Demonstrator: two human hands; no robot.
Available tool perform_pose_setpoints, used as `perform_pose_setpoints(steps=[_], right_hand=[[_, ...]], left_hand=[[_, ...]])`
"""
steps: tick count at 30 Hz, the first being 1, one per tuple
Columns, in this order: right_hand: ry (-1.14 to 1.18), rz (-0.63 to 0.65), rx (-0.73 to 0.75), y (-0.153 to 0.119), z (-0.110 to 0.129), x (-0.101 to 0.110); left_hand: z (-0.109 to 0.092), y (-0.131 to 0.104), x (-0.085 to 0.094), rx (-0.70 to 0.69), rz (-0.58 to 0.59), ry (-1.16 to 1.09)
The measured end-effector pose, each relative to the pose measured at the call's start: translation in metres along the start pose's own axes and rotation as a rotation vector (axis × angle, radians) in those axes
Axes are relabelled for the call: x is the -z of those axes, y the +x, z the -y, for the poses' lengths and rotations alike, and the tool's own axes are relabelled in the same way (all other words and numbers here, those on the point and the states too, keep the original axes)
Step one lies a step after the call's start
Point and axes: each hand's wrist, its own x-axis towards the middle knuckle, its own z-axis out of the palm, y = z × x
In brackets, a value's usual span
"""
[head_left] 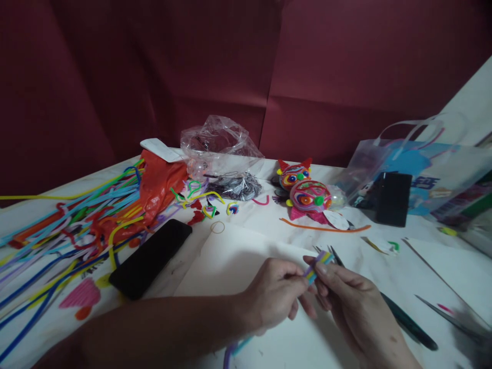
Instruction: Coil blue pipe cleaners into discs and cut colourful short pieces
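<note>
Fingertips of both hands pinch one small striped pipe-cleaner coil (318, 266), held just above the white sheet (230, 261) nr the worktop's front edge. Left hand (274, 294) grips its lower end w/ thumb & forefinger pressed together; right hand (355, 302) pinches the upper end. A purple-blue stem tail (235, 349) hangs below the left wrist.

Progress, judged: coil looks partly wound, w/ loose stem left to work in. A finished-looking figure (305, 192) of similar coils sits toward the back edge, so some pieces seem done.

Containers: clear plastic bag (219, 141) at back centre, contents hard to tell; dark wire bundle (234, 185) just in front. Handled gift bag (418, 169) at back right w/ a dark flat item (392, 199) against it. Loose stems (69, 215) heaped along the left edge, over an orange bag (161, 179). Black phone (150, 258) lies beside the sheet; scissors (400, 318) lie just right of the right hand.
</note>
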Motion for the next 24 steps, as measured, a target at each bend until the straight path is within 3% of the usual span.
perform_pose_setpoints(steps=[17, 24], right_hand=[[-0.038, 0.147, 0.014, 0.001, -0.002, 0.007], [0.083, -0.048, 0.025, 0.005, 0.007, 0.010]], left_hand=[[-0.004, 0.003, 0.002, -0.013, -0.015, 0.017], [-0.026, 0.004, 0.015, -0.153, -0.186, -0.026]])
